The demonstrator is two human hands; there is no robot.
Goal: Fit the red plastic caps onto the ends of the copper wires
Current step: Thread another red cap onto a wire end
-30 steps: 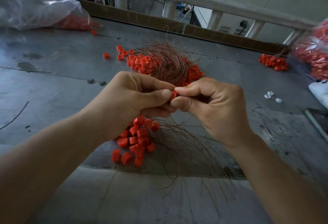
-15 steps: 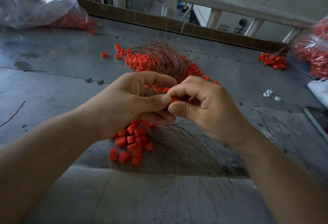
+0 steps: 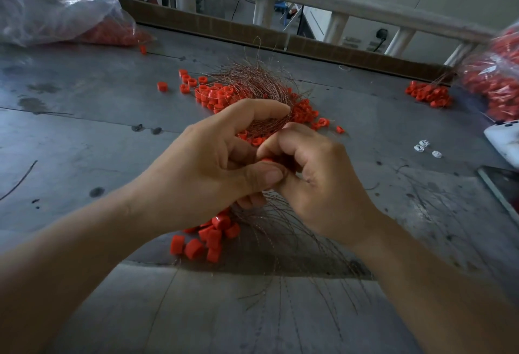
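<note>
Capping a wire end: both hands pinched together above the middle of the bench (image 3: 84,143).
Left hand (image 3: 207,165) and right hand (image 3: 317,182) both curl tight on one red cap (image 3: 268,160), above the copper wires (image 3: 283,233) fanned toward the near edge — the strand going in is hidden by fingers. Best to hold the cap square, feed the wire straight and push till seated — loose caps (image 3: 210,238) lie beside the wires.
</note>
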